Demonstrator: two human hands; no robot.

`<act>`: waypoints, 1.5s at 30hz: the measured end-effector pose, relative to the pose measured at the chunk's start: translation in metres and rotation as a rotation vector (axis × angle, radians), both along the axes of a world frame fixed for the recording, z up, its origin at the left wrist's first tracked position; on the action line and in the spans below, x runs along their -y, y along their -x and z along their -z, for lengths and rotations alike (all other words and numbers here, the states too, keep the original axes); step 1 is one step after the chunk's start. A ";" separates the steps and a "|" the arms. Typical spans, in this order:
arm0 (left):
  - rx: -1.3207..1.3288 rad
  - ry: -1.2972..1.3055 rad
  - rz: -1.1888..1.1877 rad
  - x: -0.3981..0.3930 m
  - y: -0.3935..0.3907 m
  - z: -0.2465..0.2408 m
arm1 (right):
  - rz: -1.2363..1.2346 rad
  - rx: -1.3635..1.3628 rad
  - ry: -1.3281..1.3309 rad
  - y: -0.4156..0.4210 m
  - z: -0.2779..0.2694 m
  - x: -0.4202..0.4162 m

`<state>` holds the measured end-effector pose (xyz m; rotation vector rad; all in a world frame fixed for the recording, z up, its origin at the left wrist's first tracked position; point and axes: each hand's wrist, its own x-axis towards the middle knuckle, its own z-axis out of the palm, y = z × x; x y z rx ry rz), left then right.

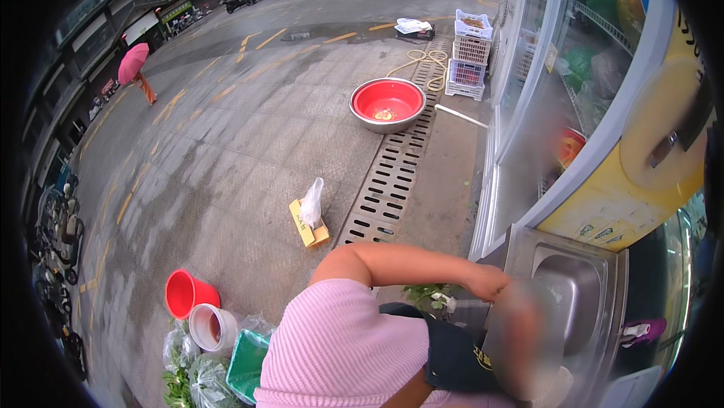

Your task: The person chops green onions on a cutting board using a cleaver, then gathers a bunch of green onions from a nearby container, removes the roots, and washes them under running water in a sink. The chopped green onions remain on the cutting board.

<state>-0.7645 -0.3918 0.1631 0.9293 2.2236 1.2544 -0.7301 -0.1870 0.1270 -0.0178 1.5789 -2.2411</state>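
My left arm reaches across toward a stainless steel sink [517, 247]. My left hand [485, 284] is bent at the wrist near the sink's close edge; a blurred patch covers its fingertips, so any held item is hidden. Inside that patch a flesh-coloured shape, seemingly my right hand [523, 334], shows too faintly to read its fingers. A pale mesh-textured thing [559, 383] lies just below it. Below my left forearm are leafy greens with pale stems [431, 296]. I wear a pink ribbed shirt [350, 340] and a dark apron [455, 354].
Left of me stand a red bucket [189, 295], a whitish bucket [214, 327], a green basket [248, 360] and bagged greens [210, 380]. A yellow carton [308, 227] lies beside the drain grate [390, 173]. Farther are nested basins [388, 103], stacked crates [470, 49] and a pedestrian's pink umbrella [133, 63].
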 end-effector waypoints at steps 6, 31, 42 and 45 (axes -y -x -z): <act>0.264 -0.042 -0.041 0.010 -0.011 -0.011 | 0.117 -0.147 -0.059 0.001 0.011 0.017; 0.305 -0.008 0.165 -0.038 0.006 0.005 | 0.311 -0.231 -0.113 -0.022 0.002 -0.024; -0.509 0.042 0.117 -0.033 -0.003 -0.013 | 0.117 0.154 0.265 -0.027 -0.001 -0.040; -0.705 0.127 0.143 -0.031 -0.008 -0.022 | 0.045 0.280 0.240 -0.026 -0.012 -0.036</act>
